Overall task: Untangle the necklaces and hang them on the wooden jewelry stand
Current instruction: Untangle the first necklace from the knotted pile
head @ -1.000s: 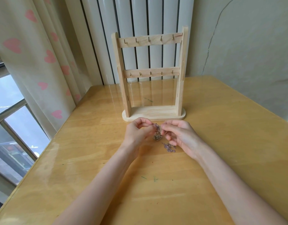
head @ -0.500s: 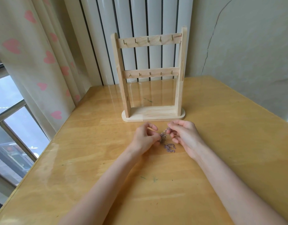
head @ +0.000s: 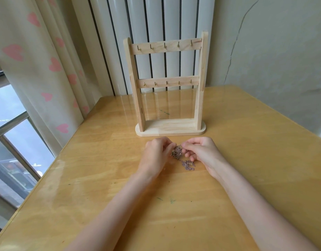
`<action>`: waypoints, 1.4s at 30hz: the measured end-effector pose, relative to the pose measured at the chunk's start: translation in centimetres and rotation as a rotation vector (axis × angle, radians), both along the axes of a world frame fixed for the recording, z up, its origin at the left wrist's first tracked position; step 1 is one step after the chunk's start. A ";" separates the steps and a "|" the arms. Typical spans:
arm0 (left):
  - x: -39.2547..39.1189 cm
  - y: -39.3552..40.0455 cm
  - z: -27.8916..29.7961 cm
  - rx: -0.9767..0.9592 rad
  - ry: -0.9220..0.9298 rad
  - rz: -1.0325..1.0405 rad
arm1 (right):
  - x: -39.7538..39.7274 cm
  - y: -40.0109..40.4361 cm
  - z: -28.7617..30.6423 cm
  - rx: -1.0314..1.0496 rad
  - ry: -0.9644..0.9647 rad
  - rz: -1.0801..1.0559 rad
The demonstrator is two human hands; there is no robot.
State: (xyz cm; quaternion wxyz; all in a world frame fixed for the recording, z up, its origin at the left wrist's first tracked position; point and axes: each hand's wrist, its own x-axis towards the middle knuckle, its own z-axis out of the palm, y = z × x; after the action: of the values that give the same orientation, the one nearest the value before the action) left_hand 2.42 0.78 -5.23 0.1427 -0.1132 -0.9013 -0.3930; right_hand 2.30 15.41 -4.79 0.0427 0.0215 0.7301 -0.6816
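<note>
The tangled necklaces sit between the two hands, just in front of the wooden jewelry stand and near the middle of the wooden table. The left hand and the right hand face each other with curled fingers, and each pinches the upper clump of chain with its fingertips, left from the left side, right from the right. That clump is held slightly above the tabletop, between the two thumbs and forefingers. From it a thin strand drops to a second, looser heap of chain, which lies on the table just below and toward the right hand, close beside its lower fingers.

The chains are fine-linked and look dull purplish-pink, with some darker, brassy bits in the upper knot; how many necklaces are wound together cannot be told. The lower heap is spread flat in small loops.

The stand is upright on its oval base, with two crossbars, each carrying a row of five small metal hooks; all the hooks are bare. Both forearms reach in from the near edge of the table, wrists resting low near its surface.
</note>
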 end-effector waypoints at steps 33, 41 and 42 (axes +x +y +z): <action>0.4 -0.3 1.4 0.692 -0.459 -0.208 | 0.4 -0.4 1.1 -0.270 0.083 0.160; -0.4 -0.1 1.3 0.528 -0.191 -0.066 | 0.2 0.0 0.5 -0.072 0.019 0.147; -0.5 -0.1 1.2 0.491 -0.151 -0.052 | 0.1 -0.1 0.4 -0.033 0.010 0.126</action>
State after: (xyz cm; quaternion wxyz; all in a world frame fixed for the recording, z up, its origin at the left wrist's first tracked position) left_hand 1.91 0.71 -4.05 0.0883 -0.0687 -0.7837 -0.6110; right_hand 2.44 15.35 -4.36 0.0825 -0.0287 0.7188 -0.6898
